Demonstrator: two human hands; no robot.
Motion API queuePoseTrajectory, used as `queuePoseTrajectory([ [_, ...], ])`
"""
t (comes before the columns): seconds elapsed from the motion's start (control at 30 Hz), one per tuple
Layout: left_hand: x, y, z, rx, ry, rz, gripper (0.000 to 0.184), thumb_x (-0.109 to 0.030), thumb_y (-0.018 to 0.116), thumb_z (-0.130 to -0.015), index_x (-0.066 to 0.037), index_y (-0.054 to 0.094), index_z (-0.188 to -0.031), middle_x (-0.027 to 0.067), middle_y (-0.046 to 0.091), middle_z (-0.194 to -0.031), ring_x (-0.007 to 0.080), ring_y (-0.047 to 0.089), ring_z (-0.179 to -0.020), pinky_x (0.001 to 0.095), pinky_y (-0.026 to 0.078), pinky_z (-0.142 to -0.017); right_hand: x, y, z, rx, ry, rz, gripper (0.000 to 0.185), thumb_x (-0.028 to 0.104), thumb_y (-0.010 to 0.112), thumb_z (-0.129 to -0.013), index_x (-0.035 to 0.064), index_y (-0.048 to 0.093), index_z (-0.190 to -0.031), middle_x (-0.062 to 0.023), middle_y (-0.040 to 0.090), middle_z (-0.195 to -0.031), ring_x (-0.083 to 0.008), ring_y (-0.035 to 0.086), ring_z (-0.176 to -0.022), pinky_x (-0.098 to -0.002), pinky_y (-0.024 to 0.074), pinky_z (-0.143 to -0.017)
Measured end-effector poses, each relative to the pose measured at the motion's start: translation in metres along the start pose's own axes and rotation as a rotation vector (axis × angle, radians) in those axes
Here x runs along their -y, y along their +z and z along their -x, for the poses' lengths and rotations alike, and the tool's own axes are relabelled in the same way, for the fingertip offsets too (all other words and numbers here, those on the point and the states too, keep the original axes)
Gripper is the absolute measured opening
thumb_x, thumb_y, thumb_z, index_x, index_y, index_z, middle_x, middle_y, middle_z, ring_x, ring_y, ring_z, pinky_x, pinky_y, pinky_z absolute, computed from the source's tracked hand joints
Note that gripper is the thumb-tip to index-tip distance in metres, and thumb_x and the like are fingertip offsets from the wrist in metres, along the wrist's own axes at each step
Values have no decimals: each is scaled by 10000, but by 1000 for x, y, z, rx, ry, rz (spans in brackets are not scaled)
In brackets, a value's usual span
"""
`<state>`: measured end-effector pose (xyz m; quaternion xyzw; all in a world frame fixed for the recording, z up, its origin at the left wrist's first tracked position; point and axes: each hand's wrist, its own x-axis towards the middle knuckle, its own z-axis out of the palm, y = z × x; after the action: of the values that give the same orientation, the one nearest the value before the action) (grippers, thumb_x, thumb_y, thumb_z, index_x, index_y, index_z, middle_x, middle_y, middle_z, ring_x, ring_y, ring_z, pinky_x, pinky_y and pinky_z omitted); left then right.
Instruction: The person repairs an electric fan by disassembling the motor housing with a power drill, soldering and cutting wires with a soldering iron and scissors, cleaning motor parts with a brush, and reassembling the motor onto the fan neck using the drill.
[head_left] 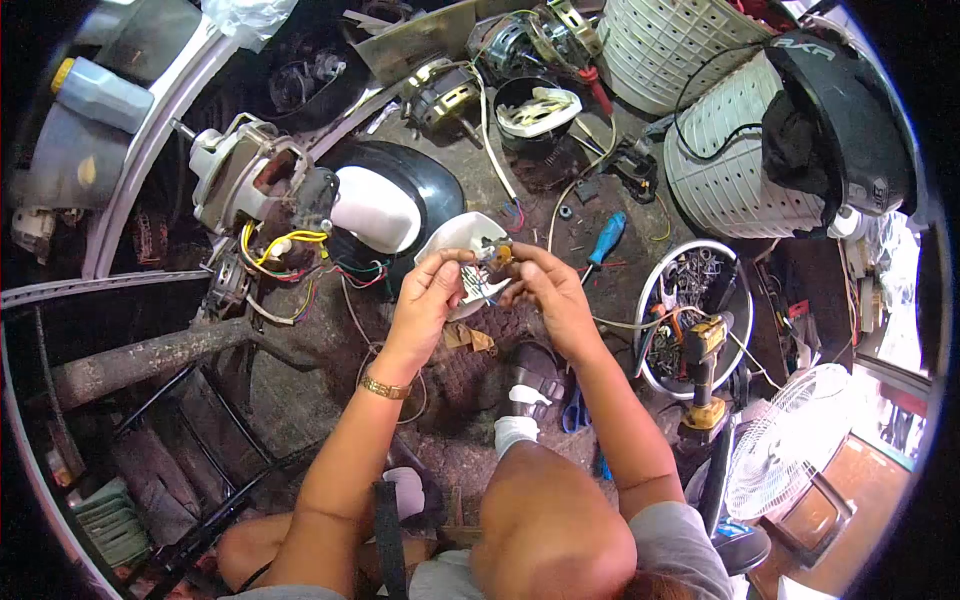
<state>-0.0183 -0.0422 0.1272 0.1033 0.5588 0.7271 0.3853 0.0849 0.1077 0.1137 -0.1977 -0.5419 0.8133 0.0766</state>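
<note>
Both hands meet at the middle of the head view over a small metal and orange-brown part (495, 251) with thin wires. My left hand (434, 290) is closed, its thumb and fingertips pinching the part's left side. From the right, my right hand (552, 292) closes its thumb and fingers on the same part; its exact kind is too small to make out. Just behind and below the fingers is a white plastic housing (452, 235) with slots. Whether a finger also supports it, I cannot tell. A blue-handled screwdriver (607, 238) lies on the floor beyond my right hand.
A metal bowl of screws (655, 285) stands at right, a yellow drill (704, 370) on its rim. Motors (262, 180) with loose wires lie at left. White perforated drums (715, 165) stand at back right, a fan (790, 440) at lower right. Blue scissors (575, 412) lie near my shoe.
</note>
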Motion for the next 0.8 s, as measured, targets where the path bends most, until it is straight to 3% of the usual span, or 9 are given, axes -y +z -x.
queuePoseTrajectory([
  [0.07,1,-1,1,5,-7,26,261,-235,493,-965,-18,591,-1072,-74,396,-676,32,372,-623,174,312,-563,-5,4,-6,-21,76,-168,367,226,582,-910,-36,531,-1162,-90,622,-947,-133,598,-703,-264,493,-653],
  [0.3,-3,2,0,16,-35,-11,221,-220,468,-963,-22,556,-1010,-9,483,-728,84,456,-666,247,411,-650,12,7,-12,-100,1,-122,241,135,616,-874,-27,576,-1049,-64,632,-839,-111,581,-682,-246,479,-641],
  [0.43,-2,-15,-7,248,-25,111,285,-259,383,-969,-24,540,-1005,45,567,-819,117,548,-729,278,464,-695,34,0,-22,-143,-138,284,214,170,670,-818,-20,633,-909,-70,657,-795,-146,602,-681,-270,473,-644],
  [0.47,-9,-11,0,195,-181,105,360,-338,381,-968,-21,532,-1047,59,595,-860,123,590,-751,251,479,-689,45,-3,-27,0,-120,453,225,180,682,-797,-20,641,-893,-88,663,-791,-156,607,-686,-281,476,-648],
  [0.53,-20,-3,0,172,-182,24,371,-351,437,-956,-10,517,-1080,62,597,-856,127,614,-759,256,509,-680,66,0,-34,204,-88,689,252,207,701,-749,-15,659,-859,-140,665,-786,-179,621,-696,-303,480,-662],
  [0.63,-28,5,-4,144,-197,-110,400,-308,544,-928,-6,457,-1175,74,611,-876,135,645,-790,254,549,-668,64,5,-48,249,-182,650,252,218,695,-762,-21,660,-832,-117,663,-758,-163,616,-694,-302,479,-655],
  [0.7,-21,0,-7,61,-183,15,357,-242,576,-913,-14,464,-1163,93,621,-902,138,645,-781,260,558,-656,47,4,-52,263,-86,481,271,240,665,-805,-8,660,-917,-93,667,-820,-142,607,-711,-288,480,-646],
  [0.77,-16,-4,-6,32,-164,-5,362,-241,572,-915,-16,446,-1168,99,616,-948,158,650,-789,284,566,-640,40,6,-49,35,55,148,258,213,602,-864,-4,627,-1001,-55,643,-924,-77,575,-772,-219,462,-650],
  [0.8,-17,-1,-4,21,-181,84,369,-247,570,-917,-19,433,-1173,102,607,-985,162,644,-804,302,568,-649,38,1,-46,106,97,120,301,224,556,-894,-1,597,-1090,-67,629,-1015,-82,578,-816,-201,460,-690],
])
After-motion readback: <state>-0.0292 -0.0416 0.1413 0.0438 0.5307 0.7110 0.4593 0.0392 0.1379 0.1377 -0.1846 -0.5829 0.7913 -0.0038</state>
